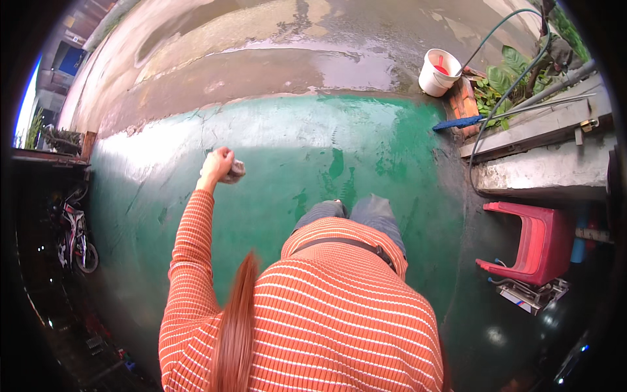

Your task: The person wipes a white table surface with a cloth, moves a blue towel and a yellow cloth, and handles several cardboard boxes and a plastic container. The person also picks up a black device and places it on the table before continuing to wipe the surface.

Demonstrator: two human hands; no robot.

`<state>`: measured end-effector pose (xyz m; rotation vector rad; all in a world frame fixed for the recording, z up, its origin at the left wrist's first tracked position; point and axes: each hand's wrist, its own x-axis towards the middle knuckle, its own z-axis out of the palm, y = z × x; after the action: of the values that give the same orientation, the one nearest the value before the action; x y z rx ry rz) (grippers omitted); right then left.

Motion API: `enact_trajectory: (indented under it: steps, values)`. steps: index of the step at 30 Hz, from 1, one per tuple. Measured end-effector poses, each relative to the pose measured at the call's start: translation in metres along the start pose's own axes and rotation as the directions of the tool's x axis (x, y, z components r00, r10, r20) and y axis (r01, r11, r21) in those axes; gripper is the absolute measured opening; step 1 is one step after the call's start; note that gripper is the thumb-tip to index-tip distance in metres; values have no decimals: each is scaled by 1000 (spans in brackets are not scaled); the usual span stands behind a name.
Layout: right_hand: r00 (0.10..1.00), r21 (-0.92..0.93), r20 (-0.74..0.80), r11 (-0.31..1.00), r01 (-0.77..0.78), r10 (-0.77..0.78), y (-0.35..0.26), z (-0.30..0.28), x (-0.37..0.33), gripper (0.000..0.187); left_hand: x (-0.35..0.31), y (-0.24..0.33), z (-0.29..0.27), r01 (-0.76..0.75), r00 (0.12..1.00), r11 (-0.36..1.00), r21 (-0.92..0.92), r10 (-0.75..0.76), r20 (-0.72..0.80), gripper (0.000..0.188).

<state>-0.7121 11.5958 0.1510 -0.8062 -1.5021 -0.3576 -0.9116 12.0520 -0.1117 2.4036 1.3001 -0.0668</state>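
Observation:
My left hand (218, 164) reaches out over the wet green floor (281, 170), with the arm stretched forward on the left side. Its fingers are closed around a small grey-brown wad (234, 172), which sticks out on the right of the fist. Whether the wad is a rag or a scouring pad is too unclear to tell. A gap between the wad and the floor cannot be made out. No part of my right hand shows.
A white bucket (436, 83) with something red inside stands at the far right. Near it are a pole's blue end (458, 123), a dark hose (499, 104) and plants (499, 80). A red plastic stool (552, 245) lies tipped at right; a small bicycle (77, 235) stands left.

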Motion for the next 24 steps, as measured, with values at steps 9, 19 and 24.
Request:
enact_trajectory:
  steps: [9,19,24]
  values:
    - [998,39,63,999,20,-23,297,-66,47,60,340,210,-48,-234,966,972,-22,230,-118,31]
    - [991,48,127,998,-51,45,592,-140,89,63,590,238,-18,-48,998,999,5,48,-39,31]
    - [987,43,152,997,-60,53,777,-202,92,65,765,273,32,-57,996,996,-72,62,65,30]
